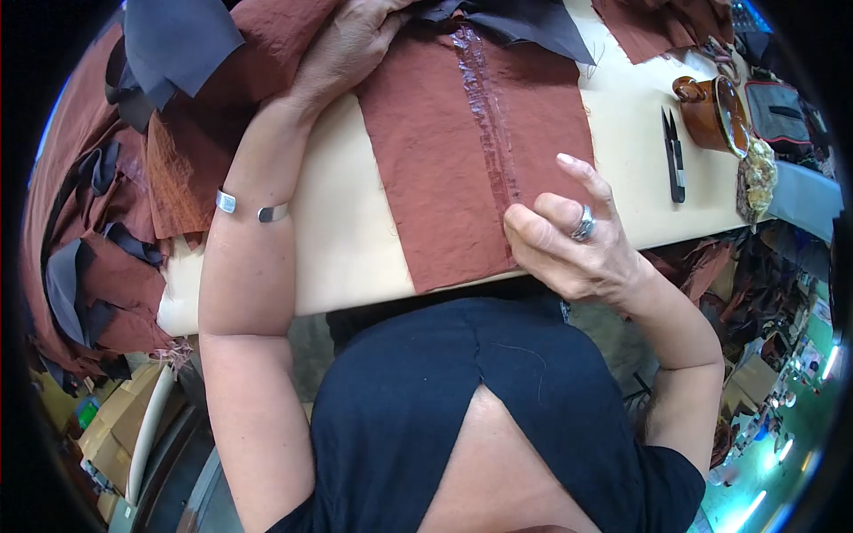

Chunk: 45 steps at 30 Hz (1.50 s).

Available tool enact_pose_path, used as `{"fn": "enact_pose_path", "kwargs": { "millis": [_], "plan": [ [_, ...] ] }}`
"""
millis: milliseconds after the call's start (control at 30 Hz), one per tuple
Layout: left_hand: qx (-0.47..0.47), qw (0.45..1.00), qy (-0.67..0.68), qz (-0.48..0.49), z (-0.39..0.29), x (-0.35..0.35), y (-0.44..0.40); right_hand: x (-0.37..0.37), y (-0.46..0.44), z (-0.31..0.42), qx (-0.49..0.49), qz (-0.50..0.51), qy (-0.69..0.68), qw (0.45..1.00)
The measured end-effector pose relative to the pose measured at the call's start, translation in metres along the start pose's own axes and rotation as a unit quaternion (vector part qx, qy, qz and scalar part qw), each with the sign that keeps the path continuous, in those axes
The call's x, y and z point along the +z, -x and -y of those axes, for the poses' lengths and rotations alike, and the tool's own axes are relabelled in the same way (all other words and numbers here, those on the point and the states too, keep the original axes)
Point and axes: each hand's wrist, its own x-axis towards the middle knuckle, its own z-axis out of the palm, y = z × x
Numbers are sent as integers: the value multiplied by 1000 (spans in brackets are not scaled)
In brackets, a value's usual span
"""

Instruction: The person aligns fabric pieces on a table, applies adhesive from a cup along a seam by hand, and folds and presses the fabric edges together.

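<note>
A rust-red cloth panel (418, 169) lies on the pale tabletop, with a shiny, clear, tape-like strip (484, 115) running down its middle. My right hand (573, 235), wearing a ring, is over the panel's lower right part. Its index and middle fingers are curled at the strip's lower end, while the little finger sticks out. The thumb and whatever the fingers pinch are hidden. At the top edge, my left hand (351, 44) rests by the panel's upper left corner, next to bunched red cloth (275, 44). Its fingertips are cut off by the frame.
Dark grey cloth pieces (182, 44) and heaped red fabric (115, 195) are at the left. On the right are black-handled thread snips (675, 160), a brown mug (711, 115), a grey pouch (782, 115) and more red cloth (666, 27). Below the left table edge are cardboard boxes (115, 426).
</note>
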Motion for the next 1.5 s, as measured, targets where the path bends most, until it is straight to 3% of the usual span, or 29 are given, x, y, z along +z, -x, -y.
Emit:
{"fn": "enact_pose_path", "kwargs": {
  "millis": [167,333,400,467,533,667,733,800,867,933,967,1000,1067,1167,1200,1233,1333,1400,1433,1467,1500],
  "plan": [
    [-22,999,38,21,-6,-3,-2,-9,-7,-14,144,39,-79,986],
    [-18,1000,17,15,-1,-1,-2,-1,17,11,37,-5,-14,999],
    [-15,1000,8,7,0,2,0,-13,20,16,53,33,-24,998],
    [23,995,94,-36,19,21,-1,-19,18,15,74,48,-99,991],
    [25,998,33,-46,-1,14,-2,-26,7,3,76,77,-173,979],
    [6,1000,-15,-22,-13,12,0,-37,-57,-32,90,-84,-170,978],
    [20,998,51,-36,-10,20,1,-34,-107,-57,38,-145,-153,977],
    [6,999,33,-29,-18,19,4,-23,-155,-77,23,-169,-148,974],
    [18,999,-25,-26,-28,13,6,-12,-205,-97,24,-186,-33,982],
    [7,1000,13,5,-25,14,7,-5,-256,-104,-1,-204,-107,973],
    [12,1000,0,0,-27,11,6,14,-277,-114,-22,-241,-18,970],
    [17,1000,-11,-5,-30,9,6,7,-289,-106,1,-181,17,983],
    [24,1000,-1,-9,-35,6,7,30,-305,-105,37,-159,51,985],
    [40,999,-10,3,-34,3,9,27,-313,-115,94,13,59,994],
    [44,999,-16,9,-33,3,11,17,-310,-117,125,-57,15,990],
    [35,999,-14,25,-33,0,12,3,-301,-125,103,-74,75,989],
    [38,998,-21,47,-34,-5,11,-23,-277,-189,36,-341,178,922],
    [72,996,-43,12,-33,3,10,-87,-238,-191,189,-279,5,941],
    [71,996,17,46,-35,1,5,-114,-223,-180,186,-283,20,941],
    [67,994,18,81,-43,-2,-1,-130,-204,-216,50,-338,154,927],
    [62,991,18,115,-54,-8,-7,-149,-189,-205,109,-317,87,938]
  ]
}}
